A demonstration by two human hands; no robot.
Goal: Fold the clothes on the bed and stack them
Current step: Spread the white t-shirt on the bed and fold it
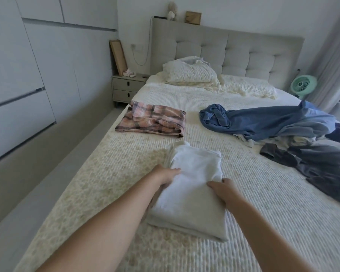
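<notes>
The bed [185, 118] carries everything. Far beyond the right hand [222, 188], a heap of unfolded clothes [294, 134] waits, blue shirt on top. Ahead of the left hand [165, 176], a plaid garment [153, 119] lies folded, likely the stack's start. Between both hands sits the white folded garment [192, 185], long axis running away toward the headboard. Each grip lies on a side edge, seemingly squaring it; whether fingers pinch cloth, I cannot tell.

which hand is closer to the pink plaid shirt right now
Left. The left hand rests on the white garment's left side, straight below the plaid shirt in the view. The right hand is on the garment's right edge, lower and farther right.
</notes>
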